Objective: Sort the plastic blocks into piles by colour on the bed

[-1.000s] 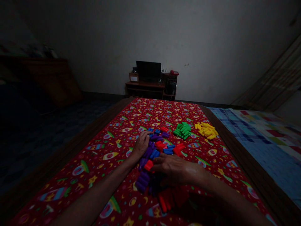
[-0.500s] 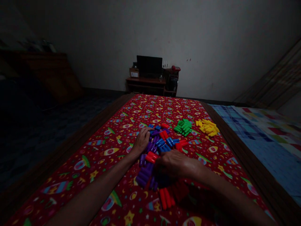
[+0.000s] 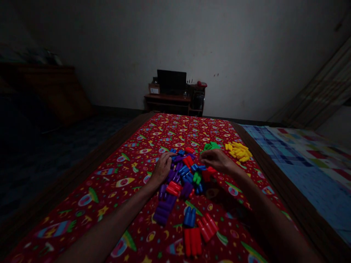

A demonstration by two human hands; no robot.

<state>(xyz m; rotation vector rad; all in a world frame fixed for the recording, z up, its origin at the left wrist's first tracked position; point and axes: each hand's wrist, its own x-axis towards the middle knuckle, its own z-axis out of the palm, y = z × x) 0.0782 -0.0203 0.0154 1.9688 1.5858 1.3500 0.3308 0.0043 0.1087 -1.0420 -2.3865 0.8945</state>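
Note:
A heap of mixed red, blue and purple plastic blocks lies on a table under a red patterned cloth. My left hand rests palm down on the heap's left edge, fingers spread. Farther out, my right hand hovers over the heap's right side, just in front of a green block pile, with its fingers curled; what they hold is hidden. A yellow block pile sits to the right of the green one. Near me lie red blocks, blue blocks and purple blocks.
The room is dim. A small desk with a dark monitor stands against the far wall. A checked blue mat lies to the right of the table's wooden edge. Dark floor lies on the left.
My right hand has lifted off the near blocks and moved forward to the green pile. The blue and red blocks it covered now show. My left hand has stayed put.

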